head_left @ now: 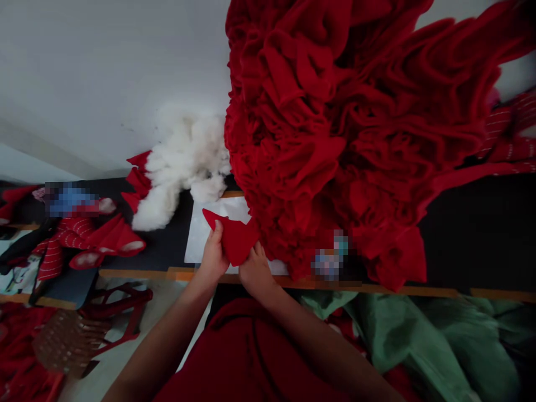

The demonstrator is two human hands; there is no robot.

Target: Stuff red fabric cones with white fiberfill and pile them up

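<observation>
Red cloth triangle [237, 240] between hands [213, 257] [256, 273]

the left forearm [163, 335] and right forearm [322, 352] were extended forward and angled inward. the left hand [213, 257] and right hand [256, 273] were held close together, with the fingers [216, 233] of the left hand pointed upward.

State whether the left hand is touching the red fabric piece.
Touching: the head view plainly shows the left hand gripping the red fabric piece at its left side, with no gap between them.
</observation>
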